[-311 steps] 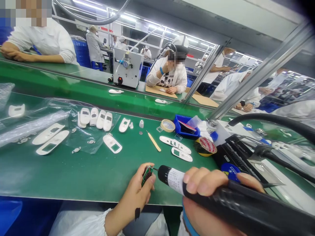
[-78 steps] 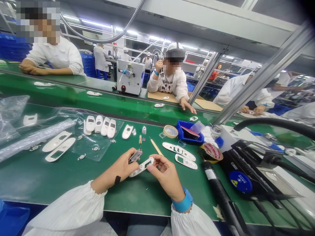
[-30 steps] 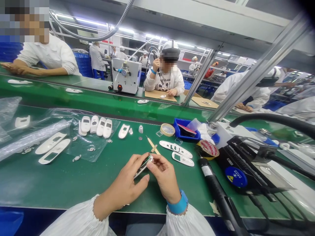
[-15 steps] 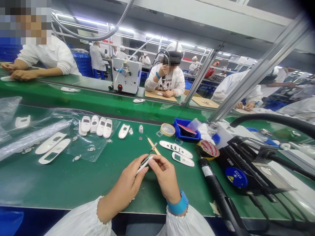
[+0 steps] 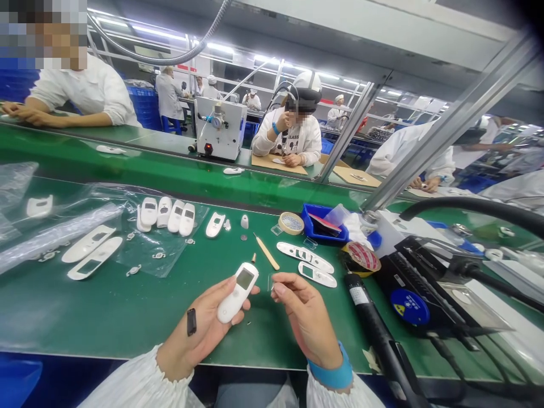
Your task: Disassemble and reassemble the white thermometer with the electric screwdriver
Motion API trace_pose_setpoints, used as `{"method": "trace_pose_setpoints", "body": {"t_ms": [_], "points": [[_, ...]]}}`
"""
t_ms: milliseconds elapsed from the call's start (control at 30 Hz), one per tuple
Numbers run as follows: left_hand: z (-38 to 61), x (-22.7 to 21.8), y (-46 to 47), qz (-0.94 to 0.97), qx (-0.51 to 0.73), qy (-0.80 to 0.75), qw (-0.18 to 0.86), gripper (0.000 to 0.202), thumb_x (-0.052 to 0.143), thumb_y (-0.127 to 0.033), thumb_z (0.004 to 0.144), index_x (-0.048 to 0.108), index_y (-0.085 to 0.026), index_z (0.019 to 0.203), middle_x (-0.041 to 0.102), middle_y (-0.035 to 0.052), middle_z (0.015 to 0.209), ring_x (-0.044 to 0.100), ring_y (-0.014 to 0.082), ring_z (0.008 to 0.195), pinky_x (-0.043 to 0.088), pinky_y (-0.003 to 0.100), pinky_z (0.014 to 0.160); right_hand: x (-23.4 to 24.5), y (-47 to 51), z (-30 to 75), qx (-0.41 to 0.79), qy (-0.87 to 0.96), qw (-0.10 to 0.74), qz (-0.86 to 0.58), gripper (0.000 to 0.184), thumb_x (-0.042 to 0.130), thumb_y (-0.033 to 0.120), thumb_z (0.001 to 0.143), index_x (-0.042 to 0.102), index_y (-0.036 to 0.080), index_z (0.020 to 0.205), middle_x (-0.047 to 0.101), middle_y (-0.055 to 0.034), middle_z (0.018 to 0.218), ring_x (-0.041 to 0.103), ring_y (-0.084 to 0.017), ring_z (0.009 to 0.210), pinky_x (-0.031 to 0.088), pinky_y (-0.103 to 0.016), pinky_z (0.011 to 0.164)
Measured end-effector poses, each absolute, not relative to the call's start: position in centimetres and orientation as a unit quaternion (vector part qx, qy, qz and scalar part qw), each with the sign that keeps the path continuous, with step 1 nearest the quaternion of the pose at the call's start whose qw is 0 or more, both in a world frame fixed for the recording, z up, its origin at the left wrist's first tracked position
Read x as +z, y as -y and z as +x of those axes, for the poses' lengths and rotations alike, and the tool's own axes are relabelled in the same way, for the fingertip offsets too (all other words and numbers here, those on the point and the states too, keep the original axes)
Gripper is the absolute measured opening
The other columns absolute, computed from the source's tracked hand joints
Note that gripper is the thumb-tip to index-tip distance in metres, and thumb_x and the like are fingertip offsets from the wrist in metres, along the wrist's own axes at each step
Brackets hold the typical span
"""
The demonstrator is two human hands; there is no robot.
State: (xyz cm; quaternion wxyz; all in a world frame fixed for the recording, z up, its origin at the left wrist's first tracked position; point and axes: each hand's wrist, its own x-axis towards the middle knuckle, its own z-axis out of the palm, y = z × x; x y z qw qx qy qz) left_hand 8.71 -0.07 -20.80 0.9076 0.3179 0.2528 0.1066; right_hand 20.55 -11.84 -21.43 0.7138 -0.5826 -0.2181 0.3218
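Note:
My left hand [image 5: 208, 317] holds a white ear thermometer [image 5: 232, 306], its grey screen facing up and a brass tip [image 5: 254, 258] at its far end. A small black block [image 5: 191, 322] rests at the base of that palm. To the right, apart from the thermometer, my right hand [image 5: 304, 306] pinches a small clear plastic window [image 5: 270, 282] between thumb and finger. Beyond my hands lies a pointed tool with a pale handle [image 5: 267, 253]. White shell halves [image 5: 305, 256] are beside it, right of centre.
Several white screened housings [image 5: 187, 220] lie on a plastic bag [image 5: 148, 263] at left. A tape roll [image 5: 291, 222] and a blue bin [image 5: 312, 226] stand at the back. A black electric screwdriver [image 5: 369, 323] lies at right. Past the green belt [image 5: 170, 170], co-workers sit.
My hands have moved apart. The thermometer, edge-on between both hands before, now lies screen up in my left; my right has shifted right with the clear window. White parts on the belt moved left.

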Motion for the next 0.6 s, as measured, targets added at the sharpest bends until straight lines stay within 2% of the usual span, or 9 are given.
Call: {"method": "trace_pose_setpoints", "body": {"t_ms": [100, 233, 300, 433, 600], "points": [[8.7, -20.9, 0.3, 0.306, 0.103, -0.268, 0.908, 0.025, 0.053, -0.024, 0.082, 0.060, -0.008, 0.099, 0.062, 0.0150, 0.096, 0.057, 0.0142, 0.071, 0.044, 0.021, 0.055, -20.7, 11.9, 20.0, 0.351, 0.226, 0.719, -0.555, 0.022, 0.067, 0.031, 0.070, 0.062, 0.019, 0.088, 0.055, 0.0011, 0.068, 0.051, -0.010, 0.064, 0.042, -0.023, 0.063], [8.6, -20.9, 0.5, 0.317, 0.105, -0.272, 0.903, 0.025, 0.053, -0.025, 0.082, 0.059, -0.007, 0.098, 0.062, 0.0160, 0.099, 0.059, 0.0163, 0.073, 0.046, 0.021, 0.052, -20.1, 12.1, 19.5, 0.386, 0.237, 0.720, -0.525, 0.035, 0.066, 0.029, 0.071, 0.052, 0.022, 0.102, 0.053, 0.0040, 0.065, 0.048, -0.008, 0.060, 0.041, -0.021, 0.060], [8.5, -20.8, 0.5, 0.315, 0.108, -0.274, 0.902, 0.025, 0.054, -0.025, 0.082, 0.059, -0.008, 0.099, 0.061, 0.0161, 0.102, 0.060, 0.0194, 0.079, 0.047, 0.023, 0.054, -20.1, 12.3, 19.4, 0.414, 0.248, 0.706, -0.518, 0.039, 0.067, 0.028, 0.071, 0.050, 0.023, 0.106, 0.052, 0.0046, 0.064, 0.047, -0.008, 0.058, 0.041, -0.021, 0.059], [8.3, -20.7, 0.5, 0.309, 0.107, -0.267, 0.907, 0.025, 0.054, -0.025, 0.082, 0.058, -0.010, 0.101, 0.059, 0.0157, 0.107, 0.058, 0.0249, 0.092, 0.050, 0.026, 0.057, -20.2, 12.7, 19.1, 0.466, 0.273, 0.658, -0.525, 0.041, 0.068, 0.028, 0.069, 0.050, 0.020, 0.105, 0.053, 0.0036, 0.065, 0.047, -0.008, 0.058, 0.040, -0.021, 0.056], [8.1, -20.6, 0.7, 0.326, 0.113, -0.246, 0.906, 0.023, 0.054, -0.025, 0.082, 0.059, -0.011, 0.099, 0.060, 0.0153, 0.106, 0.059, 0.0247, 0.090, 0.050, 0.026, 0.054, -20.5, 13.2, 19.4, 0.455, 0.279, 0.623, -0.572, 0.034, 0.067, 0.030, 0.071, 0.052, 0.019, 0.100, 0.054, 0.0022, 0.068, 0.047, -0.008, 0.061, 0.038, -0.021, 0.058]]}}
